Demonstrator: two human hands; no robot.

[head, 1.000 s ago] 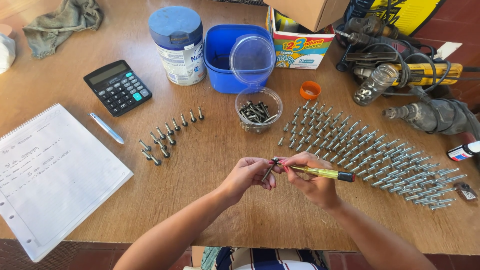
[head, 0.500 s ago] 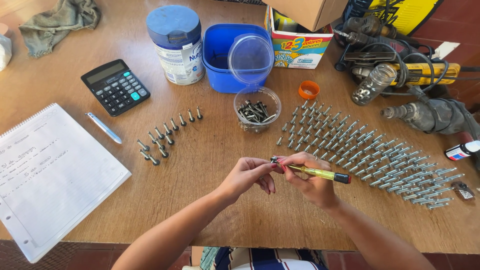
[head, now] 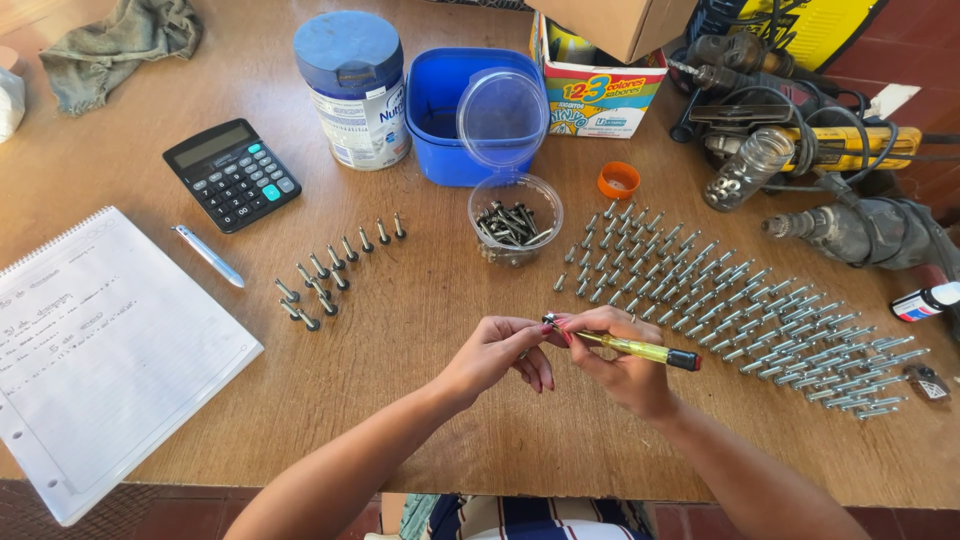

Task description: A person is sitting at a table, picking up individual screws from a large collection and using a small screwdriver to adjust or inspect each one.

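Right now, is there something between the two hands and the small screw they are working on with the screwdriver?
Nothing visible. The left hand pinches the small screw at its fingertips, and the right hand holds the yellow screwdriver with its tip at that screw. The rows of screws lie apart, farther back on the wooden table.

notebook [head: 100, 340] left, screw rows [head: 760, 320] right

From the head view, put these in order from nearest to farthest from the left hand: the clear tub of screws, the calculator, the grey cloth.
Measured from the left hand:
1. Clear tub of screws, just beyond the hand, mid-table.
2. Calculator, further off to the left.
3. Grey cloth, at the far left corner of the table.
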